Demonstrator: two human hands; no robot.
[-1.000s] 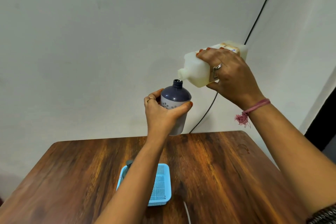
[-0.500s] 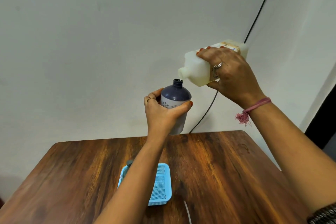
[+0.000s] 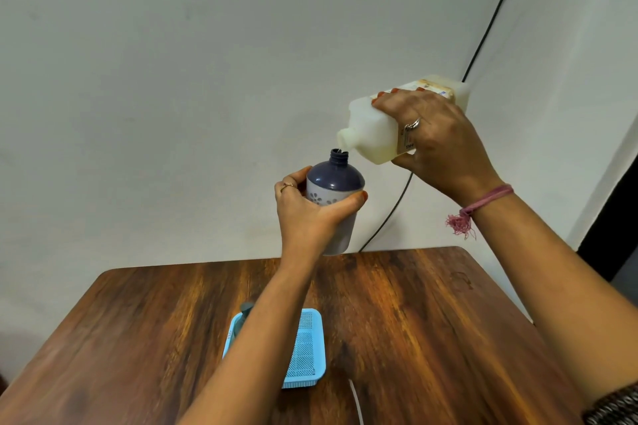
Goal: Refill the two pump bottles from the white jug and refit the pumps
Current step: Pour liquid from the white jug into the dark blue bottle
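Note:
My left hand (image 3: 310, 214) grips a pump bottle (image 3: 334, 183) with a dark purple top and a pale flowered body, held upright in the air above the table, its neck open with no pump on it. My right hand (image 3: 438, 145) holds the white jug (image 3: 376, 129) tipped on its side, spout down-left, right over the bottle's neck. A small drop of white liquid shows at the spout. A dark pump top (image 3: 247, 308) peeks out behind my left forearm, in the blue tray.
A light blue mesh tray (image 3: 307, 348) lies on the wooden table (image 3: 431, 321) under my left arm. A thin white cord (image 3: 355, 400) lies near the front edge. A black cable (image 3: 483, 41) runs down the white wall behind.
The jug's spout has come down slightly, back over the bottle's neck, with liquid at the spout again. The bottle has stayed in place.

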